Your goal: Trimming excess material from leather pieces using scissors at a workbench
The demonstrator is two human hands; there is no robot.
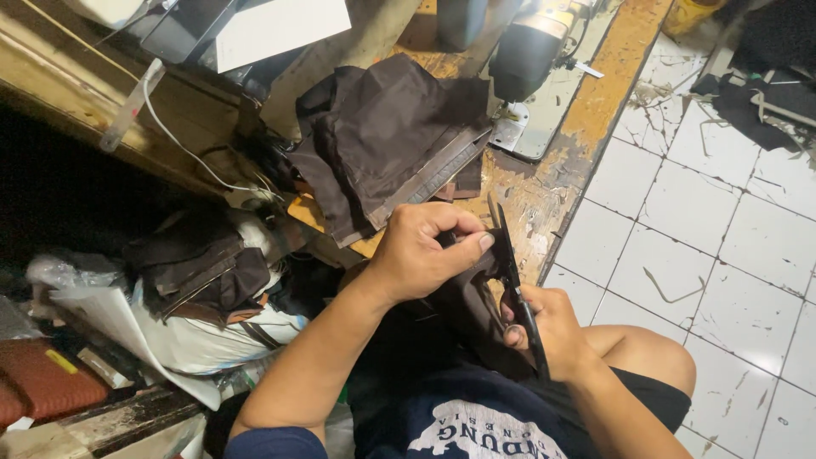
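Left hand [421, 251] pinches brown fabric piece [472, 302]; right hand [552, 331] grips black scissors [514, 280], blades near-closed, pointing 12 o'clock. Risk: thumb nicked, it sits beside the blades.

Dark brown fabric piece [466, 299], crumpled over the lap, touching black scissors [516, 285] with blades pointing up.

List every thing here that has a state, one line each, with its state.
left hand: closed, pinching the dark brown fabric piece
right hand: closed on the scissors
scissors: blades shut or nearly so
brown fabric stack: folded, lying on the wooden table
sewing machine: unattended
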